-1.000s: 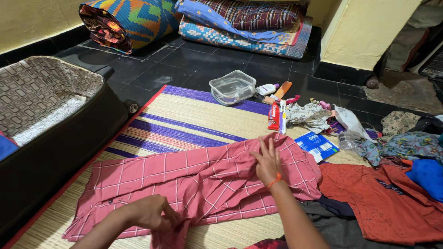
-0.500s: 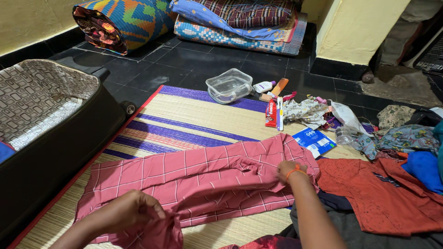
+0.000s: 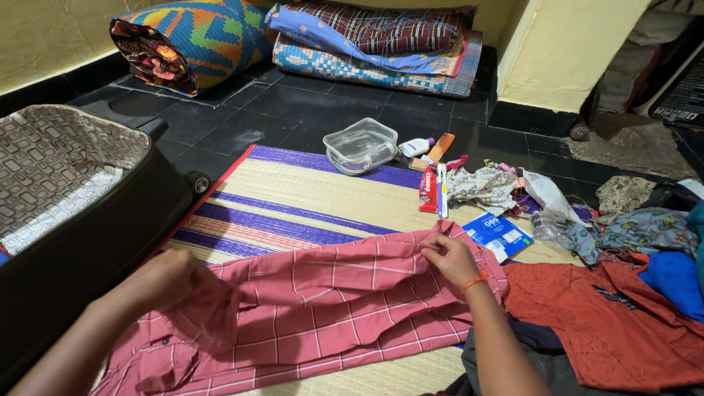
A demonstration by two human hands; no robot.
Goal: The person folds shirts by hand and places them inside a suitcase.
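Pink checked shirt point(image 3: 323, 308): spread across the near part of the woven mat point(image 3: 308, 194), partly folded, sleeve laid lengthwise.

Left hand point(image 3: 172, 282): near left, fingers closed on a bunched fold of the shirt, the cloth lifted slightly off the mat.

Right hand point(image 3: 447, 257): at the shirt's far right edge, orange band at the wrist; fingers pinched together on the fabric's edge.

Mat: straw-coloured with purple stripes and a red border, lying on the dark tiled floor point(image 3: 293, 110).

Suitcase point(image 3: 81, 198): left of the mat, black, open, patterned lining showing.

Clear plastic box point(image 3: 361, 145): at the far edge of the mat.

Toothpaste carton point(image 3: 427, 189) and toothbrush point(image 3: 442, 191): side by side, just right of the box, near a small white bottle point(image 3: 416, 147).

Blue-and-white packet point(image 3: 499, 235): just beyond the right hand.

Rust-red shirt point(image 3: 601, 323): right of the pink one, lying on dark clothes; more printed and blue cloth heaped at the far right.

Rolled bright mat point(image 3: 191, 37) and folded bedding point(image 3: 381, 44): against the far wall.
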